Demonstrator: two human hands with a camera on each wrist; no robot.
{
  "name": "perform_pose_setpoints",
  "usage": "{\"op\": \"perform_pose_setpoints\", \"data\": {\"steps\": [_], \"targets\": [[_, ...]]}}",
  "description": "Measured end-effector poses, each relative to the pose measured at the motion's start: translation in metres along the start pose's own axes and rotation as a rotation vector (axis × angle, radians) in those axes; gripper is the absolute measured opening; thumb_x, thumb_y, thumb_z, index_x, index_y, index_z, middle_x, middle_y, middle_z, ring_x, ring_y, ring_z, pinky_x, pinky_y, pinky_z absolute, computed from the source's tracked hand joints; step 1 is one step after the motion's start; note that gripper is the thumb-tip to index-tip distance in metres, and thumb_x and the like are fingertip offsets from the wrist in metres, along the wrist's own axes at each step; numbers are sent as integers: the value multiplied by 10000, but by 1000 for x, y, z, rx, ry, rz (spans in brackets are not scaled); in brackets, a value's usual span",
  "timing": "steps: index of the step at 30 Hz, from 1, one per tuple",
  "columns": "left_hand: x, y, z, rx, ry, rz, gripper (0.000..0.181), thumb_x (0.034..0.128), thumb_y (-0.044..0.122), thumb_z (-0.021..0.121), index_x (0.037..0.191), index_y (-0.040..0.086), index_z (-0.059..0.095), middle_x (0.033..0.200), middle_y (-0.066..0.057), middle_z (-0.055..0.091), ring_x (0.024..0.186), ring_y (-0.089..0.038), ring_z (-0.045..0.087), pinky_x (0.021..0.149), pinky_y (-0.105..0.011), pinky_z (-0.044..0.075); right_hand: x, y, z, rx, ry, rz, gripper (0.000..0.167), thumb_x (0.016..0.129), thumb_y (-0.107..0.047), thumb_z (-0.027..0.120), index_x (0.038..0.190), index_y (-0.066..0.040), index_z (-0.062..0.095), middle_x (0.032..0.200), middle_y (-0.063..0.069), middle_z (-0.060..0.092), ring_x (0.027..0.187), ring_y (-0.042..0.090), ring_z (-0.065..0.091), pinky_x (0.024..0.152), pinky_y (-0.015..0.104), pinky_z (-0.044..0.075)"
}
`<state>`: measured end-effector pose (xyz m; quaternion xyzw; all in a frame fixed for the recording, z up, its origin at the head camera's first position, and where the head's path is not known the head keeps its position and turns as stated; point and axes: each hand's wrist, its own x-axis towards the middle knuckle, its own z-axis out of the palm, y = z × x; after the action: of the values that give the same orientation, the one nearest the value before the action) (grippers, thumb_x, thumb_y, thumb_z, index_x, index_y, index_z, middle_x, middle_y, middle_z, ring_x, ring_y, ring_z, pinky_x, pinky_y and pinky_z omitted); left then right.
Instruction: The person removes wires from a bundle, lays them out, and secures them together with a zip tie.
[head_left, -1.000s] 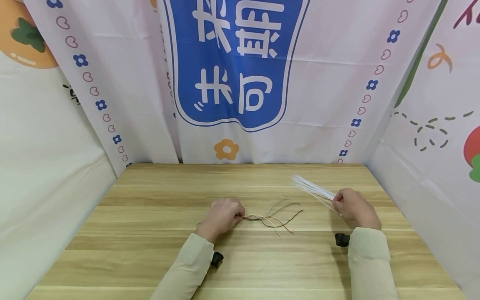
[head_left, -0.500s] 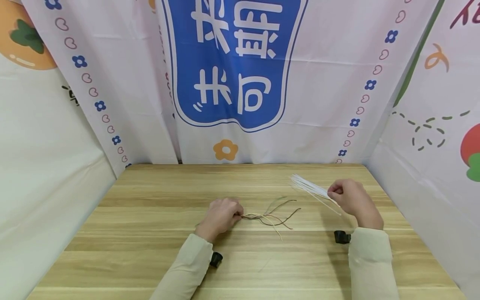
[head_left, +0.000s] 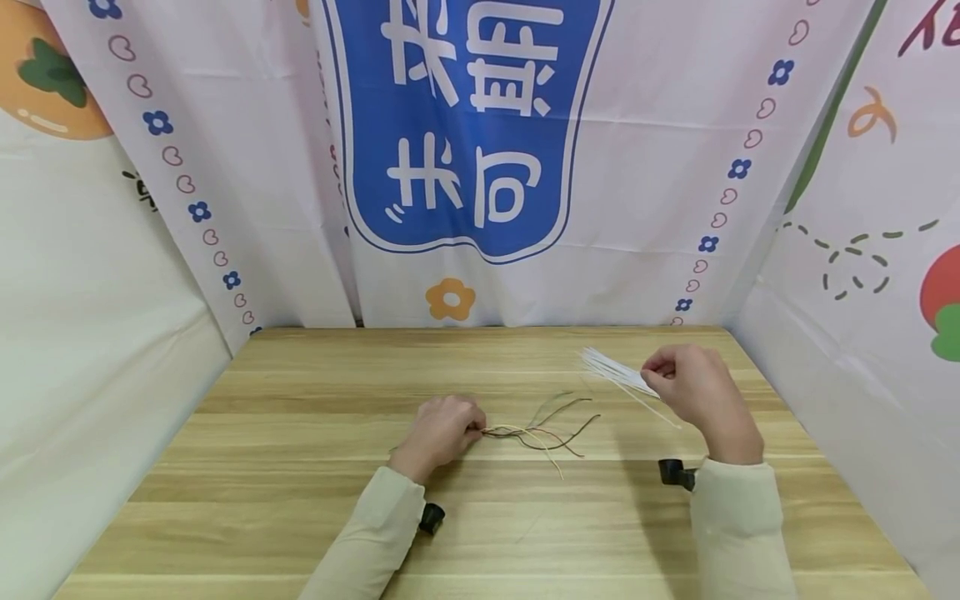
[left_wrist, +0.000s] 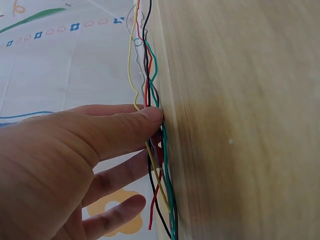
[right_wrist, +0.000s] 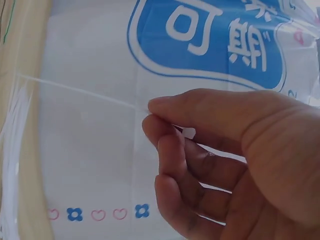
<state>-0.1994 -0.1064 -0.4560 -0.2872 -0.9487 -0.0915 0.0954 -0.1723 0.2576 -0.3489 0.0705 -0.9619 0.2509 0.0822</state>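
My left hand (head_left: 441, 435) pinches a bundle of thin coloured wires (head_left: 517, 432) low over the table; their loose ends fan out to the right. In the left wrist view, yellow, red, black and green wires (left_wrist: 156, 85) run between thumb and forefinger. My right hand (head_left: 701, 398) is raised over the bundle of white cable ties (head_left: 618, 372) at the back right. Between its thumb and forefinger, the right wrist view shows one thin white cable tie (right_wrist: 82, 91), pinched and stretching out to the left, with a small white end (right_wrist: 189, 132) behind the fingertips.
One cable tie (head_left: 652, 408) lies slanted apart from the bundle. The wood-grain table (head_left: 300, 517) ends at the back against a printed curtain (head_left: 645, 275); more curtains hang at both sides. Each wrist carries a small black camera (head_left: 432, 518).
My right hand has risen and moved slightly left and away from me, off the bundle, drawing out one cable tie. The left hand keeps its hold on the wires.
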Motion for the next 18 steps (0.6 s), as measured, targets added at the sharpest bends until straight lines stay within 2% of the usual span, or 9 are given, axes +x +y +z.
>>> {"op": "perform_pose_setpoints", "data": {"steps": [11, 18], "targets": [[-1, 0, 1, -5, 7, -4, 133, 897, 185, 857, 825, 275, 790, 892, 102, 737, 762, -95, 653, 659, -324, 531, -12, -35, -4, -24, 91, -74, 82, 926, -165, 822, 899, -89, 837, 807, 32, 794, 679, 101, 670, 670, 326, 535], [-1, 1, 0, -1, 11, 0, 144, 899, 180, 855, 813, 270, 783, 883, 98, 732, 751, -93, 645, 648, -319, 527, -23, -52, -8, -37, 178, -173, 82, 895, -116, 840, 821, -84, 823, 739, 12, 775, 613, 71, 644, 591, 262, 507]]}}
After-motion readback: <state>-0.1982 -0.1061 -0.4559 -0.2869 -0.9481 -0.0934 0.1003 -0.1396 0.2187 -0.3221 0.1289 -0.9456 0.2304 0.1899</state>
